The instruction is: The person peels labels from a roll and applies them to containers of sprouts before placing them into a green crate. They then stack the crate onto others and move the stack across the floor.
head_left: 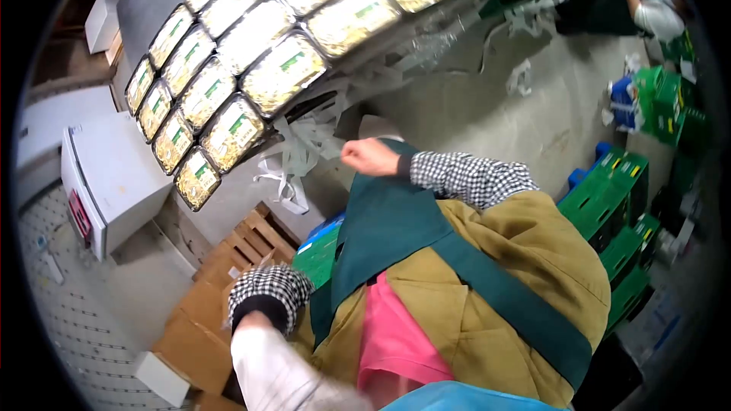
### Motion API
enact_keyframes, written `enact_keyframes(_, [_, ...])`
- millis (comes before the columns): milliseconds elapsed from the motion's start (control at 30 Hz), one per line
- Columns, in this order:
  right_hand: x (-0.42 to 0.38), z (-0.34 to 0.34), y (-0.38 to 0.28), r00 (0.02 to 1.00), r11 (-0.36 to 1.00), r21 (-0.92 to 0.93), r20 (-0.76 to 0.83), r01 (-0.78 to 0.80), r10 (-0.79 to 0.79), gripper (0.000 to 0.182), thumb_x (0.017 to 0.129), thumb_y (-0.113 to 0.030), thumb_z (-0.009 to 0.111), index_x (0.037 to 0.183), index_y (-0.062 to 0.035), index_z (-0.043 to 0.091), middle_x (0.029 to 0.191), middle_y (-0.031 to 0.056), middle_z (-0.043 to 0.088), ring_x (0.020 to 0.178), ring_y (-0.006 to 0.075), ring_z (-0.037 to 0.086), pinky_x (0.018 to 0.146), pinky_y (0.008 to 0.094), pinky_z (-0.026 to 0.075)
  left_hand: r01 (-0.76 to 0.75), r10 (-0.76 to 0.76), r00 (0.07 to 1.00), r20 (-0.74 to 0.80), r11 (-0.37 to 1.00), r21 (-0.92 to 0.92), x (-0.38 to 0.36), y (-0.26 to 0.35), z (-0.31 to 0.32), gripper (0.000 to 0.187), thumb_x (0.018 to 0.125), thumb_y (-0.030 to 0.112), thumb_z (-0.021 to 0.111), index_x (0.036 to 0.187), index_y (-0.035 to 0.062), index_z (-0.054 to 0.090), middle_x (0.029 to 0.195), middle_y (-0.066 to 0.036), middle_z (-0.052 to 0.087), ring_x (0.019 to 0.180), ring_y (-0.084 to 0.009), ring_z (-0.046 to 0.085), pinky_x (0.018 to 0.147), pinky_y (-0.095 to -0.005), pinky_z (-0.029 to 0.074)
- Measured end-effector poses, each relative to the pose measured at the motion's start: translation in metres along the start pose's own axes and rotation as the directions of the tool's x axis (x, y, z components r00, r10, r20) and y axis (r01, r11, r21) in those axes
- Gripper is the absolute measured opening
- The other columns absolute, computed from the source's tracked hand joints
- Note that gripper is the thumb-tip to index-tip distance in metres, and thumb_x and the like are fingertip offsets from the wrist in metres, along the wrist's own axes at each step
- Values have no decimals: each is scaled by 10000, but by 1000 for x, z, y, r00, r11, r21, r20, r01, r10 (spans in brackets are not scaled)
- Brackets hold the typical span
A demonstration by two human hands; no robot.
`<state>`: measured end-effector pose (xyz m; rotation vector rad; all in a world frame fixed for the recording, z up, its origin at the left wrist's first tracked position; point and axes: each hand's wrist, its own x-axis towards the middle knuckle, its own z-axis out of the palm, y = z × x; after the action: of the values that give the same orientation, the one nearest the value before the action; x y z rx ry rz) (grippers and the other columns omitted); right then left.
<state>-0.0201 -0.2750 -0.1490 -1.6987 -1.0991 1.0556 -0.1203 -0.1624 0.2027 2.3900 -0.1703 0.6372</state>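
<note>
My right hand (371, 156), in a checked sleeve with a black cuff, hovers in front of my dark green apron (392, 217). Its fingers are curled in, and nothing shows in them. My left hand (278, 361) is a bright, smeared shape beyond the other black cuff, low in view and close to the camera; its fingers cannot be made out. Beyond my right hand, rows of film-topped black trays of pale food (285, 72) with green and white labels cover a table. The nearest corner tray (198, 179) lies apart from both hands.
Loose white plastic strips (301, 152) hang under the table edge. Green crates (605, 190) are stacked at right. A white chest-like box (118, 175), a wooden pallet (263, 232) and cardboard (194, 335) stand at left. Another person (655, 19) is at the far right.
</note>
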Motion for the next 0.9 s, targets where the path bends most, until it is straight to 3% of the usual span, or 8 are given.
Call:
enact_keyframes(133, [-36,-23,95,953,953,-16,-5,-302,302,180,801,-242,563,807,-83,649,801,128,663,767,314,640,685,404,504,-71,93,992,89,971,-229,45,26,49,325,726,16,582,1051,8,589,998,-173,597,929,-321,580,809,-374,458])
enact_keyframes(267, [-17,-26,172,913,913,-74,-114,-401,391,174,801,-230,545,821,-88,643,844,136,661,800,322,629,711,429,496,23,30,991,132,924,-382,63,6,107,317,726,53,601,1040,6,596,969,-166,601,895,-313,583,784,-365,461])
enact_keyframes(400, [55,-20,252,947,906,-276,-83,-322,312,234,799,-240,584,952,-68,628,922,158,627,922,323,590,805,410,478,170,-110,984,142,829,-533,48,-43,173,315,726,91,619,1029,4,602,940,-159,604,860,-305,586,759,-356,465])
enact_keyframes(467, [107,9,295,982,926,-345,-161,-153,102,421,789,-306,638,1105,-38,564,1119,185,559,1055,330,529,872,417,452,255,-208,967,147,766,-591,24,-64,203,316,726,110,629,1023,3,606,925,-156,606,843,-300,588,746,-351,467])
enact_keyframes(533, [166,9,304,993,919,-379,4,-106,116,648,770,-375,679,1259,-22,441,1306,193,433,1157,331,462,924,424,428,309,-299,945,130,695,-649,-5,-81,230,319,726,129,638,1018,2,609,911,-153,608,825,-296,590,734,-347,469])
enact_keyframes(667, [245,38,321,999,850,-525,40,41,-23,887,745,-436,703,1387,-22,253,1308,191,446,1180,340,454,971,478,369,294,-413,910,47,560,-774,-75,-103,262,329,727,166,657,1007,-1,616,882,-146,611,791,-288,593,708,-338,473])
enact_keyframes(800, [241,69,326,940,763,-624,335,170,64,642,759,-429,664,1240,-56,459,1008,174,631,951,329,593,835,443,466,136,-450,889,-89,445,-885,-150,-117,272,343,727,204,676,996,-3,622,853,-139,615,756,-280,596,683,-328,476])
enact_keyframes(900, [199,77,302,749,664,-564,663,491,10,313,860,-350,561,1000,-72,584,948,147,637,906,300,605,759,449,464,-45,-406,891,-205,369,-928,-208,-131,277,357,727,232,690,987,-4,627,831,-134,617,730,-274,598,664,-322,479])
